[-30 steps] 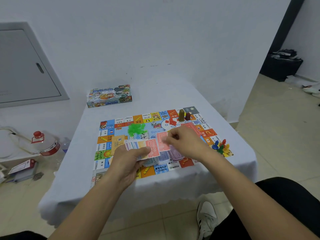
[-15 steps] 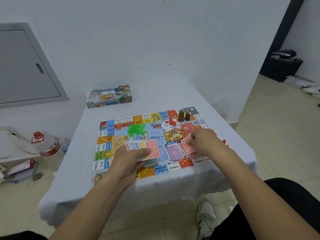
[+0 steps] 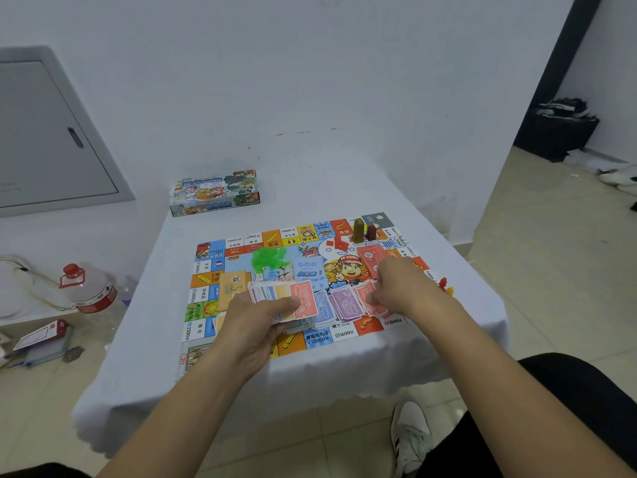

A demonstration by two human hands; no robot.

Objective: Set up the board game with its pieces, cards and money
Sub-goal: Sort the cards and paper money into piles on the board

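Fingertips (image 3: 374, 300) of the right hand (image 3: 401, 284) pinch closed on a red banknote (image 3: 370, 301), pressing it down at the right end of a row of sorted money on the game board (image 3: 241, 251). The left hand (image 3: 256, 317) grips a fanned stack of notes (image 3: 281, 298), thumb clamped across the top, the fan held just above the board's near edge.

Just left of the red note lie a purple pile (image 3: 344, 305) and a blue pile (image 3: 322, 310), edges overlapping. Judging from the layout, the step in hand is dealing the money into piles by colour. Done well, the note should land square on its own pile before the pinch loosens, while the left thumb eases only enough to free one note at a time.

The red note's long axis runs away from the person and leans slightly left, much like its neighbours; the fan's notes lean the same way.

Further out, green pieces (image 3: 269, 258) and red pieces (image 3: 339, 243) sit mid-board, a die (image 3: 303, 247) between them, and two tall tokens (image 3: 363, 231) stand at the far right corner. A tan card deck (image 3: 232, 284) lies left of the fan. The game box (image 3: 215, 193) rests on the white-clothed table (image 3: 344, 188), well behind the board.
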